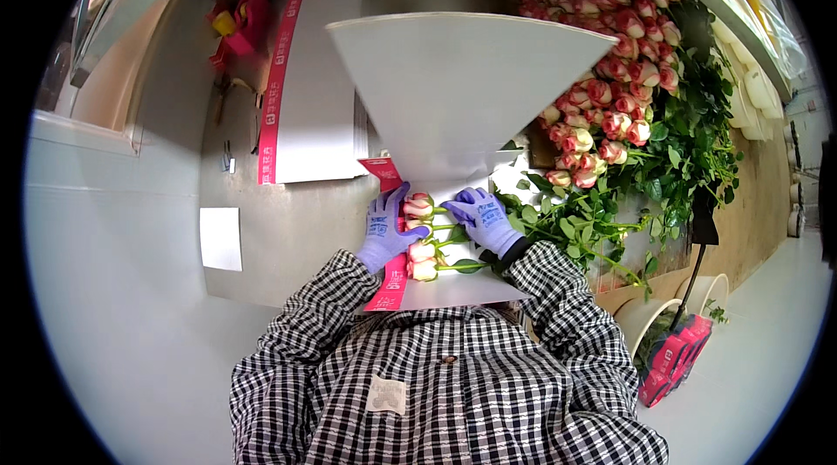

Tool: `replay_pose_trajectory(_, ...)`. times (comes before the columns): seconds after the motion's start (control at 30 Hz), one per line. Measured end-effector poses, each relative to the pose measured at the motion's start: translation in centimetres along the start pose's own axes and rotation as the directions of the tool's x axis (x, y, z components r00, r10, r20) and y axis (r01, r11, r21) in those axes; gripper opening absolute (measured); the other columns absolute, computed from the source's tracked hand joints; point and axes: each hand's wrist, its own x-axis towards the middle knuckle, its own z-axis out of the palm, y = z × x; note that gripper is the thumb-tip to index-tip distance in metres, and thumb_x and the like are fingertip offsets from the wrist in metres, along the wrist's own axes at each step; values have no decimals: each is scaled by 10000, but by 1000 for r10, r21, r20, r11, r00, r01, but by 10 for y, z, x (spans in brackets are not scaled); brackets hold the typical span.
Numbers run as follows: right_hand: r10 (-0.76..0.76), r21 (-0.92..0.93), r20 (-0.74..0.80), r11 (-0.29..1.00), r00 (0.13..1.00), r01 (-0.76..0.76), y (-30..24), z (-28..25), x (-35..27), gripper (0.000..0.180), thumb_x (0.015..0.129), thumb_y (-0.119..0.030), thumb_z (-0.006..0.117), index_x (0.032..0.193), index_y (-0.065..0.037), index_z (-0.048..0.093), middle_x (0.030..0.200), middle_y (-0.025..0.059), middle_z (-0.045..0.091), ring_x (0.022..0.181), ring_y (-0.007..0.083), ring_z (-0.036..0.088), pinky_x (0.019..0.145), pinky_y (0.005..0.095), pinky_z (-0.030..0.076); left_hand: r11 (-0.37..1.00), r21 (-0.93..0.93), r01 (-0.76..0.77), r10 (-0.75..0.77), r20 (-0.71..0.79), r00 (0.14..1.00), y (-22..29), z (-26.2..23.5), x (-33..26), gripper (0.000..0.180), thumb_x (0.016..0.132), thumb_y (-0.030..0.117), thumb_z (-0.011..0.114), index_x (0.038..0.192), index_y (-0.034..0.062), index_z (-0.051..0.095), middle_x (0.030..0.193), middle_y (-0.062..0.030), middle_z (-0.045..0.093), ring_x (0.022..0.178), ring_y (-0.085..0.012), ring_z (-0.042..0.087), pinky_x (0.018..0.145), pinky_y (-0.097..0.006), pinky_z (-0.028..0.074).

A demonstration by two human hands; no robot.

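A: Hand pose?

B: Both gloved, purple, forearms in checked sleeves coming up from the lower edge. Left hand (384,237) sits at the left of a short row of pink-and-cream roses (421,238), thumb stretched across toward the blooms and touching the heads. Fingers spread, not clamped round anything.

A: Right?

B: Right hand (485,219) is just right of the row, fingers curled down over the green stems (453,247). Can't tell whether it pinches them or only presses on them.

A: Where do the roses lie?

B: On a white wrapping sheet (453,291) with a red edge strip (390,284), heads to the left, stems running right. The far part of the sheet (462,81) stands up as a wide fan between the hands and the back wall.

A: Surface, room?

B: Grey worktable (288,238). A flat stack of white sheets (318,81) with the same red strip lies at upper left, a small white paper (221,238) further left. A big pile of loose roses (619,55) with leafy stems fills the right side, touching the sheet's right edge.

A: Clearance?

B: Tight on the right, leaves right up against the right wrist. Left of the hands is bare table out to the paper. Table edge runs just below the elbows; red bundles (676,356) stand on the floor at lower right.
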Motion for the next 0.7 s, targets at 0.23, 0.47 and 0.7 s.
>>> replay_pose_trajectory(0.23,-45,133,106,991,993,31,10,-6,6,313,889,-205,517,1188,-207,613,1135,89,582,1067,296,547,937,405,433,996,-75,-49,47,-34,998,-10,7,-4,878,651,436,783,1375,104,412,1279,-159,487,1171,-351,452,1009,-492,336)
replay_pose_trajectory(0.47,-105,-212,-43,973,994,93,15,3,0,315,873,-248,546,1182,-253,604,1106,62,544,1080,266,497,917,430,408,994,-89,-69,66,-37,997,-4,2,0,858,657,428,777,1372,114,420,1264,-159,498,1150,-352,461,989,-497,353)
replay_pose_trajectory(0.7,-116,-251,-67,963,991,96,-10,-14,1,275,837,-233,549,1102,-227,619,1050,64,549,1015,253,520,845,429,412,997,48,-56,46,191,980,-6,-7,9,691,662,492,743,1294,296,543,1208,-176,501,1102,-407,460,971,-484,375)
